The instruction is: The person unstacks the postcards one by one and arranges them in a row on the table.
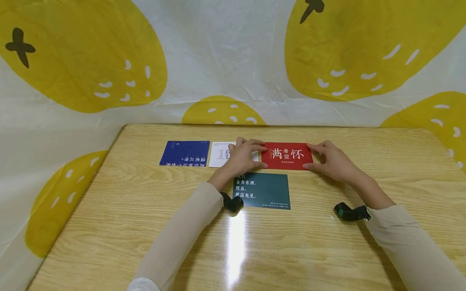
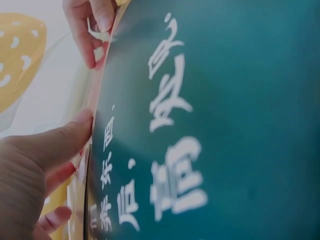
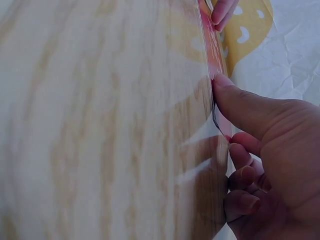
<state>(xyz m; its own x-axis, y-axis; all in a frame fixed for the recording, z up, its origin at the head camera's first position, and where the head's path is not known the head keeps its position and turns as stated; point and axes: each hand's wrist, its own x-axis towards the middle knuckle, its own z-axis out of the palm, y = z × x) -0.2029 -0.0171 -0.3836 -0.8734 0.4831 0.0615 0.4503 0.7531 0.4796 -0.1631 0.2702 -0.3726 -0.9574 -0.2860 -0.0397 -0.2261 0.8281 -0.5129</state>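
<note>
A red card [image 1: 287, 156] with white Chinese characters lies flat at the table's far middle. My left hand [image 1: 241, 157] grips its left edge, thumb at the near corner and fingers at the far one. At the opposite edge my right hand [image 1: 336, 163] holds the card the same way, thumb and fingers spanning its corners. Under the left hand sits a white card [image 1: 216, 158], partly covered. Nearer me is a dark green card [image 1: 267, 192], its upper left overlapped by the left wrist; it looms large in the left wrist view. A blue card [image 1: 185, 152] lies farthest left.
The wooden table [image 1: 309, 242] carries a bright light reflection near its front middle. Behind and to the left hangs a white cloth [image 1: 225, 52] with yellow fruit prints, meeting the table's far edge. A black wrist camera [image 1: 351, 211] is strapped under the right sleeve.
</note>
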